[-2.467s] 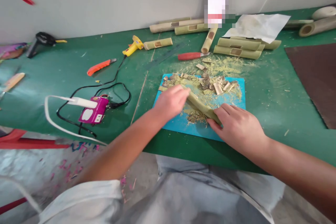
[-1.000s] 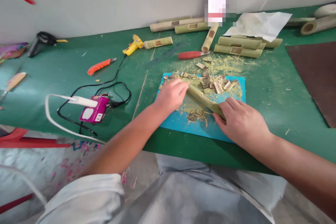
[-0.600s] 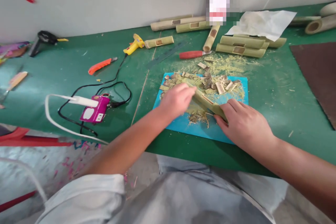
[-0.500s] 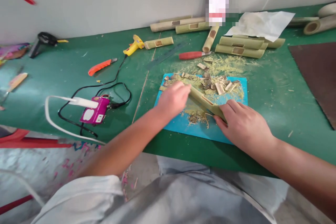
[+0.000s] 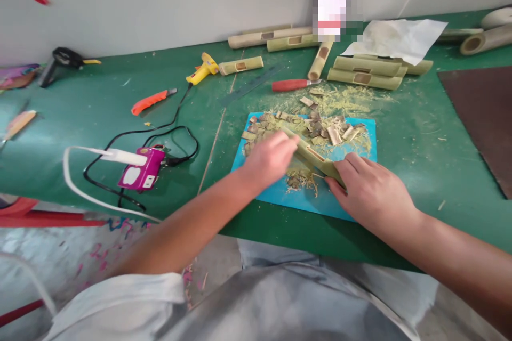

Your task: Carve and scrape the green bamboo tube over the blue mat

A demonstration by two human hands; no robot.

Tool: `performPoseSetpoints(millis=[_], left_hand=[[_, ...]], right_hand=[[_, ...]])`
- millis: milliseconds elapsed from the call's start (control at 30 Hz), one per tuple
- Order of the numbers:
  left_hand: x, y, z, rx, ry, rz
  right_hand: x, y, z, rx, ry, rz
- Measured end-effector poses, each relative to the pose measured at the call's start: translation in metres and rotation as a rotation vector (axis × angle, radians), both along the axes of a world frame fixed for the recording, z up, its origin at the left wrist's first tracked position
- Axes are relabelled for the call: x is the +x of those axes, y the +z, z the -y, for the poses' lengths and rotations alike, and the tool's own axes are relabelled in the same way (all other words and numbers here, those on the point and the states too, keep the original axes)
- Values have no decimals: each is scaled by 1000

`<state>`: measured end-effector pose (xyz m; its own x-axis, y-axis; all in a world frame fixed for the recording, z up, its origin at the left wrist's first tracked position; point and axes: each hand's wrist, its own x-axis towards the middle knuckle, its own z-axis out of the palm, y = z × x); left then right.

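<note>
A green bamboo tube [image 5: 317,155] with a rectangular opening cut in its side lies slantwise above a blue mat [image 5: 252,168]. My right hand [image 5: 370,186] is wrapped round its near right end. My left hand [image 5: 274,155] is closed and lies against the tube's left side, short of the far end; whatever its fingers hold is hidden. Bamboo chips [image 5: 336,130] and fine shavings cover the back of the mat, and a small heap of shavings [image 5: 301,180] lies below the tube.
Behind the mat lie a red-handled knife [image 5: 291,84] and several cut bamboo tubes [image 5: 365,78]. To the left are an orange utility knife [image 5: 150,102], a yellow heat gun [image 5: 204,68] and a purple power adapter [image 5: 143,168] with cords. A dark board [image 5: 480,117] lies right.
My left hand has slid along the bamboo tube toward my right hand, uncovering more of the far end. My right hand keeps its grip in the same place.
</note>
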<state>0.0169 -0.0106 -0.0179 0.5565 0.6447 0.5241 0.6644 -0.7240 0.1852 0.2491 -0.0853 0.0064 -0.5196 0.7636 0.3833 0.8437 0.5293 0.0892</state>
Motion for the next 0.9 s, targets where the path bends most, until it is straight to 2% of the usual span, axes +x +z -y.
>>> performPoseSetpoints(millis=[67, 167, 300, 433, 533, 633, 733, 900], left_hand=[[0, 0, -1, -15, -22, -5], [3, 1, 1, 4, 18, 9], [4, 1, 3, -69, -66, -8], [1, -1, 0, -54, 15, 39], [1, -2, -1, -52, -22, 32], [1, -2, 0, -11, -1, 63], [3, -1, 1, -40, -33, 22], [6, -2, 2, -15, 31, 10]], right_hand=[[0, 0, 0, 2, 3, -3], [0, -1, -1, -11, -15, -10], [2, -3, -1, -83, -43, -33], [3, -4, -1, -111, -60, -49], [3, -4, -1, -102, -52, -50], [3, -5, -1, -67, -47, -48], [3, -5, -2, -44, -37, -42], [3, -6, -2, -43, -35, -11]])
